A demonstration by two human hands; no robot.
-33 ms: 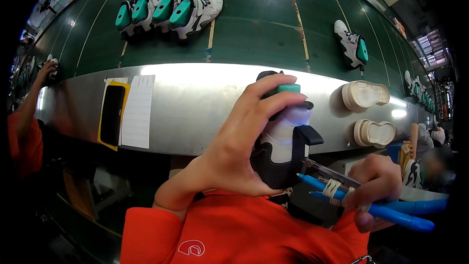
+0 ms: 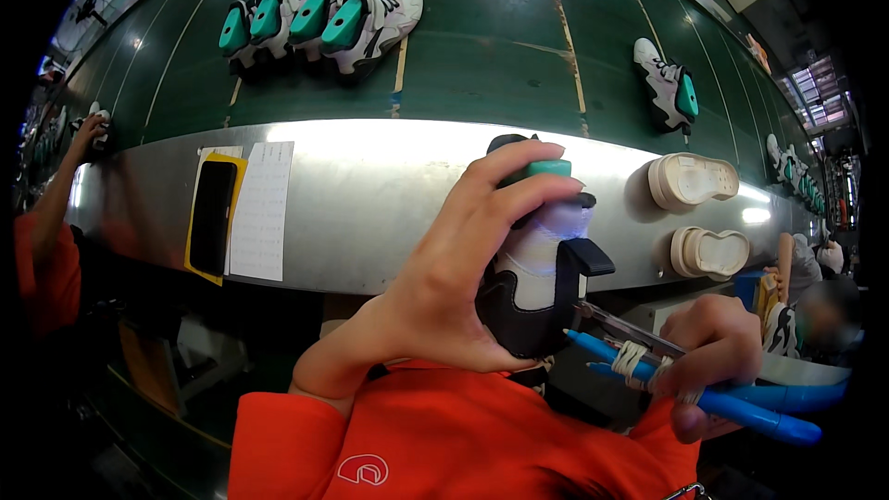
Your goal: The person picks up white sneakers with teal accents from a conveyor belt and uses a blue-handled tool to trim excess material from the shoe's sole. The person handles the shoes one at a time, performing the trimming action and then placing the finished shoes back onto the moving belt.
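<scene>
Shoe [image 2: 532, 287] is resting in the left hand [image 2: 443, 270], held in a wide curl, before an orange shirt [image 2: 482, 435]; the right hand [image 2: 713, 343] is tightly gripping blue pens [image 2: 759, 415] and a metal tool [image 2: 630, 323] beside the shoe.

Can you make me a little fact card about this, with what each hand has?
Left hand: gripping a black-and-white shoe
Right hand: holding blue pens and a metal tool
Tool tip: at the shoe's heel; touching unclear
Metal bench: flat black thing, white paper, two cream sole-shaped pieces
Green table: row of four shoes at left, one nearer right
</scene>
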